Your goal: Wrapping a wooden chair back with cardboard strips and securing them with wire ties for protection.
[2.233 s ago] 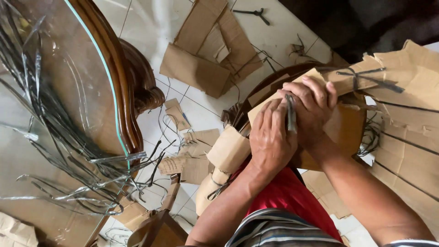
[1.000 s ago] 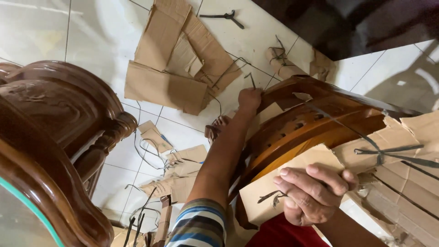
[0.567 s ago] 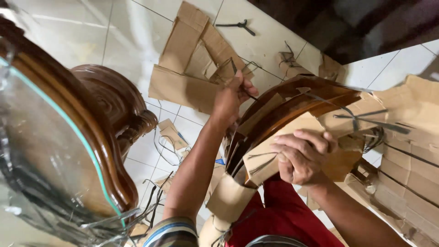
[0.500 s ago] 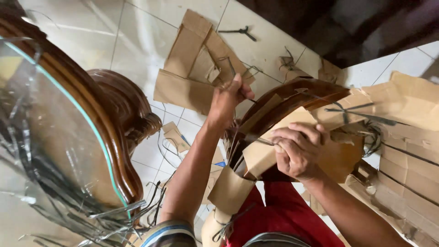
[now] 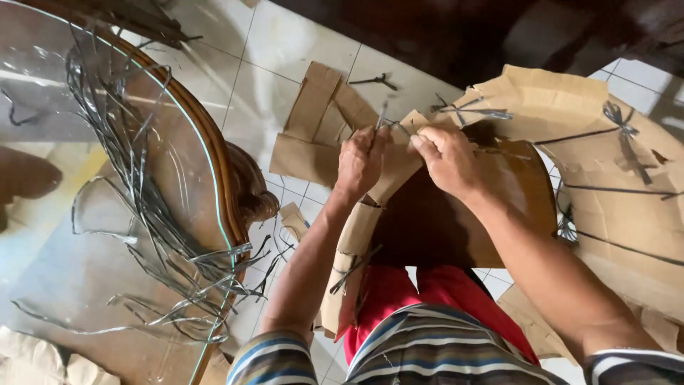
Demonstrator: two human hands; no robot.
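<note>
Currently, both hands are seen at the top edge of a cardboard-wrapped wooden piece [image 5: 456, 214] held over the lap. The left hand [image 5: 360, 162] is closed on a thin dark tool [image 5: 380, 121] that sticks up past the fingers; its grip is clamped on that tool. The right hand [image 5: 447, 158] is pinched on the upper edge of a cardboard flap [image 5: 399, 160], grip closed on it, just beside the left hand. Dark strap [image 5: 474, 112] is seen running across the cardboard right beyond the right hand. A second cardboard wrap [image 5: 350, 242] is bound with strap below the left wrist. To the left, a glass-topped surface [image 5: 85, 249] with a carved wooden rim is covered with a heap of cut straps [image 5: 153, 214]. Flattened cardboard [image 5: 313, 128] is lying on the tiled floor [image 5: 285, 50] beyond the hands. More strapped cardboard [image 5: 627, 185] is at the right. Red shorts [image 5: 434, 299] and a striped shirt [image 5: 427, 353] are visible at the bottom.
</note>
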